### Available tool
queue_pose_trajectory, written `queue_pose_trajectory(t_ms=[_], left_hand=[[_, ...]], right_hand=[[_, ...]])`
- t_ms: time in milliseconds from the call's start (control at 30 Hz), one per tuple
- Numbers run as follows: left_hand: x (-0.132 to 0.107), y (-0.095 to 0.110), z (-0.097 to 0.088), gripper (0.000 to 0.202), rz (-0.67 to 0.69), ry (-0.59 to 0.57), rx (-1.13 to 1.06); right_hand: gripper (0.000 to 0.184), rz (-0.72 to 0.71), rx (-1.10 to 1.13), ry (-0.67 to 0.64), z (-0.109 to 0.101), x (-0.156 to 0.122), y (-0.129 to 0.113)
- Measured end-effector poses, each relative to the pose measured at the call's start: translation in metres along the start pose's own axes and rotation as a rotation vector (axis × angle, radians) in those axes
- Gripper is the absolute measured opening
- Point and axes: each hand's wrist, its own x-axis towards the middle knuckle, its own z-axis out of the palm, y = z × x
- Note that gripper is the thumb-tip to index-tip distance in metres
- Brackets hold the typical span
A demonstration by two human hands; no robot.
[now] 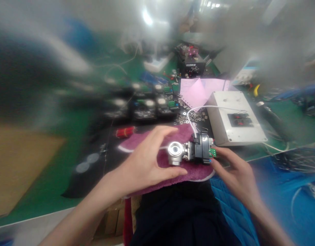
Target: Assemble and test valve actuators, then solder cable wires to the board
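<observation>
On the towel (198, 172), the valve (175, 153) lies lengthwise from 9 to 3 o'clock. My left hand (147, 160) cups its steel end, fingers apart; my right hand (236, 174) pinches the connector (212, 152) at 3 o'clock.

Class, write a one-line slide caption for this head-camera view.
Left hand cups a metal valve on a magenta towel while the right hand touches its green connector, beside a white box.
</observation>
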Motion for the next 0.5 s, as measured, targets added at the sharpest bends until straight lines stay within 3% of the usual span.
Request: queue_pose_trajectory(t_ms=[100,233,400,500], left_hand=[[-0.021,-0.006,-0.002,0.083,-0.140,0.052,-0.039],[-0.037,-0.009,0.004,0.083,-0.217,0.078,-0.072],[-0.034,-0.013,0.014,0.079,-0.242,0.060,-0.086],[-0.027,-0.011,0.023,0.067,-0.214,0.047,-0.073]], right_hand=[[0.025,0.002,0.076,-0.048,-0.001,0.008,0.000],[0.022,0.000,0.075,-0.061,-0.002,0.013,-0.001],[0.027,0.006,0.006,-0.063,-0.004,0.009,0.001],[0.025,0.015,-0.016,-0.046,-0.004,0.008,0.003]])
